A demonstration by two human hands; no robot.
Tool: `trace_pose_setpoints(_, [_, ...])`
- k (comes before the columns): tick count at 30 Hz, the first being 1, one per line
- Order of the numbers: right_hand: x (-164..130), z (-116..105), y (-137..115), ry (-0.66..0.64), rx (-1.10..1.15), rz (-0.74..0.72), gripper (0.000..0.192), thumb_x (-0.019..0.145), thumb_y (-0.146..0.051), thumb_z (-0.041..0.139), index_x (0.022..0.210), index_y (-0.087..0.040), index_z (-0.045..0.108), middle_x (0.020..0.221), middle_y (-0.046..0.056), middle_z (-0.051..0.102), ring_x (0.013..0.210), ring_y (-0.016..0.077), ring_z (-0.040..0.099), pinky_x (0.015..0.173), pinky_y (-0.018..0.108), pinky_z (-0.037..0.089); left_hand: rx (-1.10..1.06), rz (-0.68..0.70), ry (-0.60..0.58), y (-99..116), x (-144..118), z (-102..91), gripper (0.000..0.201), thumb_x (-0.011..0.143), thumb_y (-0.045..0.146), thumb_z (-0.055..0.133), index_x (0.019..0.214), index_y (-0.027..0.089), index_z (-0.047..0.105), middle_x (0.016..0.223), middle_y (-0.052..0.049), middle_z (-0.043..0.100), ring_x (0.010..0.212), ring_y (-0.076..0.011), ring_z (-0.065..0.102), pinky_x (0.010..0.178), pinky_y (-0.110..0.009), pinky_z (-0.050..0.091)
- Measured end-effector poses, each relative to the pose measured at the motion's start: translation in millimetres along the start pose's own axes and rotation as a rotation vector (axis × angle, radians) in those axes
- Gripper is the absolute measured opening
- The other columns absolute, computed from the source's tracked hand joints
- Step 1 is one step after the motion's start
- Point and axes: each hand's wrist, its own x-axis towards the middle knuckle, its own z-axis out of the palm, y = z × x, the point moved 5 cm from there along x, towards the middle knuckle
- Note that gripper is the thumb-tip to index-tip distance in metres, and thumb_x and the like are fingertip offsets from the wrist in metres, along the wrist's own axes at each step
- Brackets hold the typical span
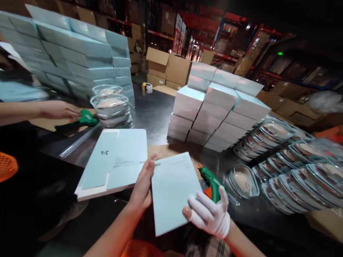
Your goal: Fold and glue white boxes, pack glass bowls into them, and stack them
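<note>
A plain white carton [174, 192] is tilted up in front of me; only its broad face shows, so its depth is hidden. My left hand [142, 185], bare, grips its left edge near the upper corner. Over the lower right edge lies my right hand [207, 214], in a white glove with one bare fingertip, its fingers spread against the carton's face. Just beyond that hand is a green glue gun [213, 184] with an orange tip, partly covered by the fingers. Left of the carton lies a pile of flat white cartons [128, 150] with a black mark on one.
Stacked white boxes [219, 103] stand ahead, with more stacked boxes [75, 46] at left. Glass containers [289, 178] line the right; others [111, 107] stand at left. A co-worker's hand [59, 110] is by another green glue gun [85, 117]. Tape rolls [148, 87] sit farther back.
</note>
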Motion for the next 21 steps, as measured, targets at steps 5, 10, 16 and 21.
trace_pose_setpoints(5, [146, -75, 20, 0.239, -0.438, -0.155, 0.054, 0.096, -0.036, 0.076, 0.145, -0.047, 0.057, 0.133, 0.0, 0.075, 0.131, 0.0315, 0.068, 0.134, 0.073, 0.013, 0.103, 0.497, 0.102, 34, -6, -29.9, 0.084, 0.093, 0.082, 0.056, 0.162, 0.043, 0.03, 0.171, -0.014, 0.042, 0.159, -0.0292, 0.043, 0.11, -0.046, 0.057])
trace_pose_setpoints(10, [326, -128, 65, 0.278, -0.719, 0.067, 0.068, 0.096, -0.035, 0.069, 0.158, -0.015, 0.048, 0.158, 0.016, 0.056, 0.147, 0.0414, 0.051, 0.131, 0.076, 0.013, 0.407, 0.554, 0.138, 47, -8, -68.6, 0.077, 0.093, 0.07, 0.067, 0.154, 0.032, 0.04, 0.154, -0.018, 0.059, 0.152, -0.0323, 0.051, 0.117, -0.053, 0.05])
trace_pose_setpoints(16, [384, -137, 132, 0.215, -0.799, 0.301, 0.063, 0.108, -0.041, 0.042, 0.139, 0.01, 0.06, 0.143, 0.029, 0.065, 0.135, 0.042, 0.06, 0.125, 0.071, 0.019, 1.075, 0.719, 0.475, 119, 14, -112.2, 0.075, 0.086, 0.07, 0.067, 0.141, 0.019, 0.056, 0.149, -0.025, 0.061, 0.147, -0.0476, 0.052, 0.122, -0.069, 0.04])
trace_pose_setpoints(21, [310, -116, 109, 0.262, -0.699, 0.27, 0.066, 0.103, -0.035, 0.061, 0.16, -0.006, 0.046, 0.166, 0.027, 0.047, 0.156, 0.0455, 0.04, 0.124, 0.084, 0.014, 1.46, 0.365, 0.626, 157, 65, -145.0, 0.09, 0.083, 0.079, 0.064, 0.137, 0.007, 0.058, 0.148, -0.04, 0.057, 0.141, -0.0638, 0.051, 0.107, -0.083, 0.042])
